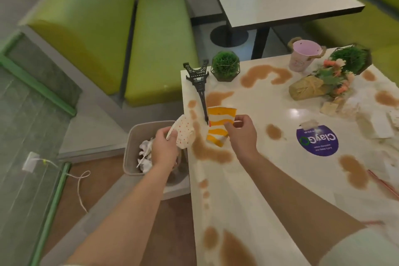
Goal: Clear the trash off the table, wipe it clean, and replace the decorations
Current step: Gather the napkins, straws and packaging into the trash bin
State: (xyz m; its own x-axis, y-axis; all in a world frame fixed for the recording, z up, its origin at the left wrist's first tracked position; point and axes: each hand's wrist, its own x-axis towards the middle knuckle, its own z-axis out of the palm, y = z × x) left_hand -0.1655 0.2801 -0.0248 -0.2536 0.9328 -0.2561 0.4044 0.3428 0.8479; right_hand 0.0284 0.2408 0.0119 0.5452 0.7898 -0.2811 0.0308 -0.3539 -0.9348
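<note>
My left hand [165, 150] grips a crumpled white paper cup with orange dots [184, 134] over the grey trash bin [131, 147], which holds crumpled white paper. My right hand [243, 134] pinches an orange-and-white striped paper cup [220, 124] just above the white table [248, 179] near its left edge. Brown liquid spills [207, 151] are spread over the table. A black Eiffel Tower model [198, 84] lies tipped over beside the striped cup.
At the table's far end stand a green plant in a wire frame [225, 68], a pink bucket [302, 56], a flower bouquet [319, 84] and another plant [352, 58]. Paper scraps [375, 121] and a red straw [382, 183] lie at the right. A green bench [159, 49] stands beyond.
</note>
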